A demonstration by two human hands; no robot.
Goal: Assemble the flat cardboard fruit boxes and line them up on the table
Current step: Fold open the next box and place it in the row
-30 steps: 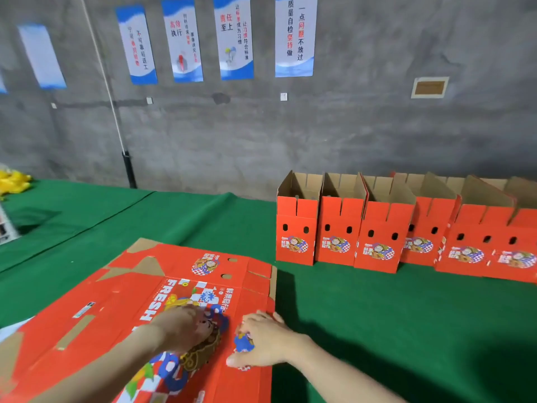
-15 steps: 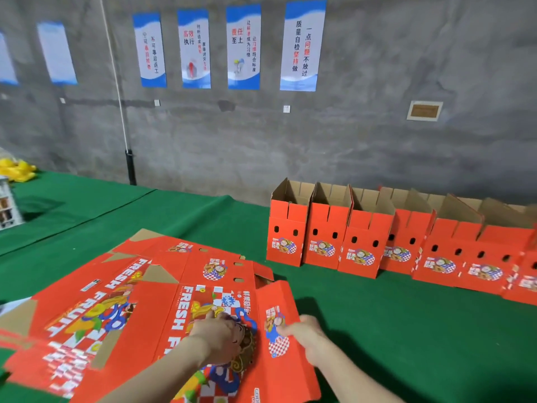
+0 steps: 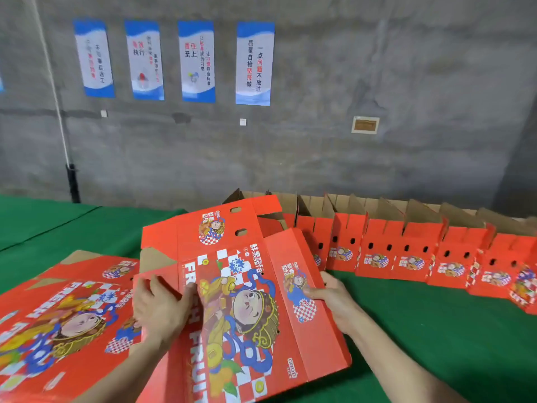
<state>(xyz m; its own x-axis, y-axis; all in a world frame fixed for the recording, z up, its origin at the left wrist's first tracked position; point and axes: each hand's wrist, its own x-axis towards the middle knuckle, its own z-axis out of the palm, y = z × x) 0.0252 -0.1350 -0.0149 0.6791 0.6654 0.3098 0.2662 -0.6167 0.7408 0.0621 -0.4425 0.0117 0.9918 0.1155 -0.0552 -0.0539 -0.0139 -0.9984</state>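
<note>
Fingers (image 3: 313, 292) of left hand (image 3: 159, 311), right hand (image 3: 334, 301) gripping flat box (image 3: 250, 309), open boxes (image 3: 406, 245) behind

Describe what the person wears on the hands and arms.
Nothing shows: the left hand and right hand are bare, with no gloves, ring or watch visible, and both forearms are bare to the frame's edge, no sleeve in view.

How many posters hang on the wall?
4 posters in a row on the wall: first, second, third, fourth, left to right. A blue sliver at the left edge may be a fifth.
</note>
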